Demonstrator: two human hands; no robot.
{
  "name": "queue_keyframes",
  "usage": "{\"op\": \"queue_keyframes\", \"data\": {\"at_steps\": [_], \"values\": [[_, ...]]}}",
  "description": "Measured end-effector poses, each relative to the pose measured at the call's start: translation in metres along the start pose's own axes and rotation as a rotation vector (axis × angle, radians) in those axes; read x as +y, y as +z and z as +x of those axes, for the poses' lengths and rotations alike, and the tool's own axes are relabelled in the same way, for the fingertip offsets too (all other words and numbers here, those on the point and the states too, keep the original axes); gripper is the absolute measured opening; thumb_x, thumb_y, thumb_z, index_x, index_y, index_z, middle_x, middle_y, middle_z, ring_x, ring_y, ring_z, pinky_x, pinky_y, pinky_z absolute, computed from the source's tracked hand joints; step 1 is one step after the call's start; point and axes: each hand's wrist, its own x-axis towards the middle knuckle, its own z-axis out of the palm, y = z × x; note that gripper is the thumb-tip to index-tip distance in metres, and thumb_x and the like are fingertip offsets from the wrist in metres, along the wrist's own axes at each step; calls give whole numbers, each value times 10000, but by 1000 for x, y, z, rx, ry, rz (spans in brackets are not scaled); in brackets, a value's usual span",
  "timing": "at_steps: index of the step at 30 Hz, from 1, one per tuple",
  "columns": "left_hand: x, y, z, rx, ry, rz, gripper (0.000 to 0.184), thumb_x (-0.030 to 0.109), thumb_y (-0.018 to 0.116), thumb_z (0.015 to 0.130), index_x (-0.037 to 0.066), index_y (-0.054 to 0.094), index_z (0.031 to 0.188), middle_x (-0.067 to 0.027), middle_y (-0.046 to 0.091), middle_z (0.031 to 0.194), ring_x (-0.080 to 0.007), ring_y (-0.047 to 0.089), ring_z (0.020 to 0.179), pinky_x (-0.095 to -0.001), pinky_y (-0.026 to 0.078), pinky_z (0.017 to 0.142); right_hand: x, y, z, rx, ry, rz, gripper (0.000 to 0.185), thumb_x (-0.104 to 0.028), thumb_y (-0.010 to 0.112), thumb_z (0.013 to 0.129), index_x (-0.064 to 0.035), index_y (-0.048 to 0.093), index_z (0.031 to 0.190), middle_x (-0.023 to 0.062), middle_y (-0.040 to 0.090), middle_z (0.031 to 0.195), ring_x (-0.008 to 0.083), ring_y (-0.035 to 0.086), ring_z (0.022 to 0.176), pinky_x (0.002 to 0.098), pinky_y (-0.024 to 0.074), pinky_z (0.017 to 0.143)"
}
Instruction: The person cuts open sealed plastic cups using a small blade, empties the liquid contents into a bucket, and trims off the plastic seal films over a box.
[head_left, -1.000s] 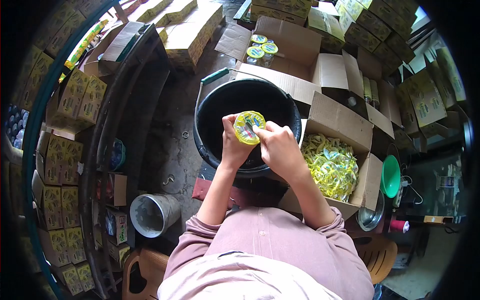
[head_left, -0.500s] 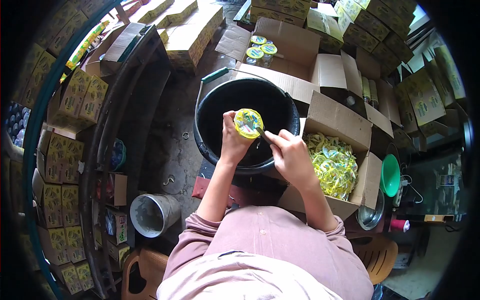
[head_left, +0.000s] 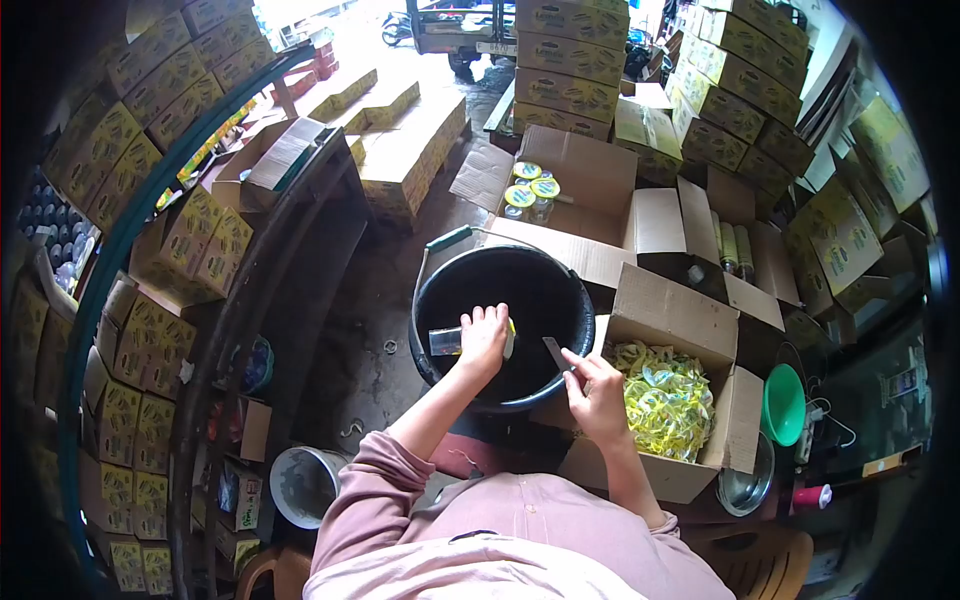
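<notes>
My left hand point(head_left: 484, 338) is closed around a clear plastic cup point(head_left: 445, 341), held on its side over the black bucket point(head_left: 525, 275). The cup's body points left, and a bit of its yellow lid shows past my fingers on the right. Whether the lid is cut cannot be seen. In my right hand point(head_left: 597, 392), above the bucket's right rim, is a small flat knife point(head_left: 554, 350). Its blade points up and left, apart from the cup. The inside of the bucket is too dark to make out.
Right of the bucket stands a carton point(head_left: 740, 415) filled with yellow plastic scraps point(head_left: 660, 405). Another carton point(head_left: 590, 165) beyond the bucket holds several yellow-lidded cups point(head_left: 541, 190). A green bowl point(head_left: 783, 404) is at far right, a grey pail point(head_left: 303, 487) at lower left.
My left hand has turned the cup from lid facing up onto its side. My right hand has drawn the knife away from the lid. The view has tilted up.
</notes>
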Motion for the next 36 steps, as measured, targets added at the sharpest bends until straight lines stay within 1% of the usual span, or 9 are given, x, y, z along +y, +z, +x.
{"op": "queue_keyframes", "data": {"at_steps": [2, 5, 11, 14, 23, 26, 30, 34, 36], "values": [[2, -1, 1, -47, 24, 85, 536, 11, 654, 590, 39, 418, 1071, -108, 535, 951, -273, 501, 946, -406, 377, 766, 1, 0, 0, -8, 13, 7, 281, 19, 569, 734, 12, 612, 1012, 132, 532, 695, 236, 539, 585, 332, 437, 559], [4, 4, 4, -100, 30, 160, 481, 97, 666, 635, 72, 449, 1064, -83, 553, 950, -243, 498, 950, -394, 343, 805, 6, 2, -1, -15, 23, 11, 284, 22, 569, 733, 12, 611, 1013, 132, 534, 694, 235, 539, 584, 333, 439, 561], [6, 8, 9, -215, 36, 292, 402, 167, 626, 708, 88, 457, 1064, -73, 575, 966, -222, 500, 950, -404, 324, 819, 12, 2, -2, -7, 38, 10, 286, 26, 569, 731, 12, 610, 1014, 133, 537, 696, 230, 544, 582, 332, 444, 562], [2, 9, 11, -213, 48, 281, 539, 139, 692, 598, 55, 441, 1068, -98, 565, 934, -243, 504, 941, -382, 335, 794, 11, 2, -1, -6, 75, 28, 292, 26, 573, 729, 11, 606, 1019, 134, 545, 700, 229, 547, 581, 328, 450, 563], [3, -15, 15, -220, 53, 295, 522, 128, 690, 595, 48, 455, 1055, -97, 570, 928, -235, 499, 935, -371, 326, 788, 15, 6, -1, 5, 65, 24, 307, 27, 577, 727, 11, 597, 1032, 134, 558, 702, 225, 556, 586, 322, 455, 560], [4, -27, 18, -217, 44, 318, 533, 127, 696, 588, 47, 455, 1057, -97, 568, 931, -232, 495, 941, -367, 325, 796, 19, 8, -2, 27, 80, 38, 332, 28, 608, 707, -5, 609, 1038, 121, 581, 720, 191, 554, 591, 292, 440, 562], [7, -46, 21, -201, 8, 312, 548, 127, 710, 572, 46, 460, 1053, -98, 559, 943, -228, 494, 937, -364, 330, 811, 16, 4, -2, 29, 85, 22, 331, 30, 605, 709, -7, 610, 1038, 120, 583, 718, 185, 553, 588, 289, 437, 555], [6, -49, 21, -139, -2, 307, 511, 124, 702, 578, 50, 480, 1032, -90, 522, 963, -230, 482, 951, -358, 337, 799, 14, 2, -2, 33, 94, 34, 330, 32, 602, 711, -2, 607, 1039, 119, 583, 718, 179, 548, 582, 283, 434, 548], [6, -47, 20, -130, 7, 350, 462, 141, 689, 603, 53, 499, 1015, -85, 513, 978, -225, 463, 977, -355, 340, 787, 15, 1, -2, 38, 89, 33, 328, 32, 602, 712, 1, 606, 1038, 118, 582, 718, 177, 544, 577, 281, 431, 545]]}}
